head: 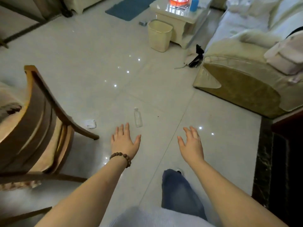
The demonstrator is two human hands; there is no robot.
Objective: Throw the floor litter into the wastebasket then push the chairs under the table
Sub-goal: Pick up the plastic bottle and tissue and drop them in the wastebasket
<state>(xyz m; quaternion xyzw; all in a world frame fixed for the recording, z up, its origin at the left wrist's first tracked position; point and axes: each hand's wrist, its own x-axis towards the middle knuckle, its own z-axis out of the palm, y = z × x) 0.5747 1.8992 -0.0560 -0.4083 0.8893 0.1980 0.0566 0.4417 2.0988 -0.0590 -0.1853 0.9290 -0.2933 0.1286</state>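
A clear empty plastic bottle (138, 117) lies on the pale tiled floor just beyond my left hand (125, 141). A crumpled white tissue (90, 123) lies to its left, near a chair leg. Both hands are stretched forward, palms down with fingers spread, and hold nothing. My right hand (191, 145) hovers to the right of the bottle. A cream wastebasket (159, 36) stands upright farther off, beside a low cream table (188, 18). A wooden chair (39, 118) with a cushioned seat stands at the left, its back toward me.
A pale sofa (246, 74) fills the right side, with a black item and cloth (195, 58) on the floor at its corner. A blue mat (129, 7) lies at the far end. A dark cabinet (282, 169) edges the lower right. My leg (178, 190) steps forward.
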